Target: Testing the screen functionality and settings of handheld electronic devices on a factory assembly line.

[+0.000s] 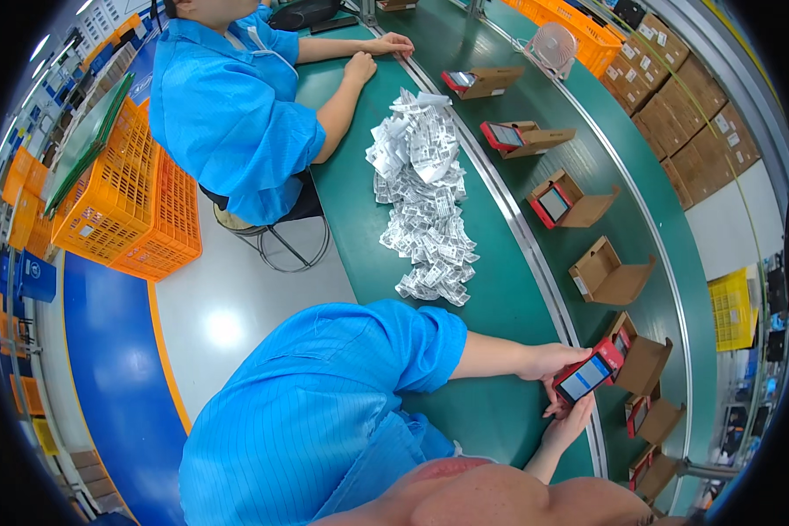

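A red-and-black handheld payment terminal (585, 379) with a lit screen is tilted up over the belt's near edge. My left hand (554, 361) is closed around its upper left side, the fingers partly behind it. From below, my right hand (572, 422) grips its lower end. Just beyond the terminal stands an open brown carton (644, 364) with something red in it, close to the terminal's upper corner. An open carton (598, 270) farther up the belt shows no terminal inside.
Several open cartons (572, 202) line the green conveyor, some with red terminals. A long heap of small white printed packets (425, 202) covers part of the green table (346, 206). A co-worker in blue (228, 114) sits at the far left, beside orange crates (140, 202). A small fan (554, 46) stands beyond the belt.
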`<state>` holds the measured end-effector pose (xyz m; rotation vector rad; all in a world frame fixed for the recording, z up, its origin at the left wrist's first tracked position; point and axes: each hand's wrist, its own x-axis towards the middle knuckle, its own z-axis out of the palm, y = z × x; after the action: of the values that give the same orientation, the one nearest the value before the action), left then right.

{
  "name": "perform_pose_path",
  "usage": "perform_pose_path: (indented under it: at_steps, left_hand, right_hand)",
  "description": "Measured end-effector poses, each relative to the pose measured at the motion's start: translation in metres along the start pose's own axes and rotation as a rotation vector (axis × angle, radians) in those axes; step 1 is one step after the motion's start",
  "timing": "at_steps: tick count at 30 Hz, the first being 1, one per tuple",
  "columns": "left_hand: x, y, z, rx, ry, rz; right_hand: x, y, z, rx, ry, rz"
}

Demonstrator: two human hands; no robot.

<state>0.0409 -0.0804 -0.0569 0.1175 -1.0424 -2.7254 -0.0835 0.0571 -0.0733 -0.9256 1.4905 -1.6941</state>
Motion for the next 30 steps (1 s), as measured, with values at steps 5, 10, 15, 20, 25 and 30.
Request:
perform_pose_path:
  at_steps: [5,10,15,20,25,30]
  left_hand:
    - [0.012,-0.007,-0.013,-0.039,0.004,-0.018]
    - [0.013,0.009,-0.019,-0.051,0.066,-0.084]
    - [0.024,0.007,-0.014,0.065,0.028,-0.077]
    - [0.020,0.012,-0.008,0.177,0.003,-0.089]
    - [0.015,0.016,-0.006,0.203,0.041,-0.119]
    - [0.014,0.013,-0.010,0.208,0.046,-0.124]
  right_hand:
    - [0.007,0.001,0.001,0.134,0.043,0.099]
    - [0.024,0.008,-0.002,0.157,-0.060,0.141]
    - [0.025,0.003,-0.015,0.127,-0.103,0.194]
    - [0.023,-0.005,-0.014,0.107,-0.132,0.223]
    - [0.023,-0.007,-0.010,0.141,-0.179,0.232]
    - [0.022,-0.008,-0.008,0.134,-0.151,0.241]
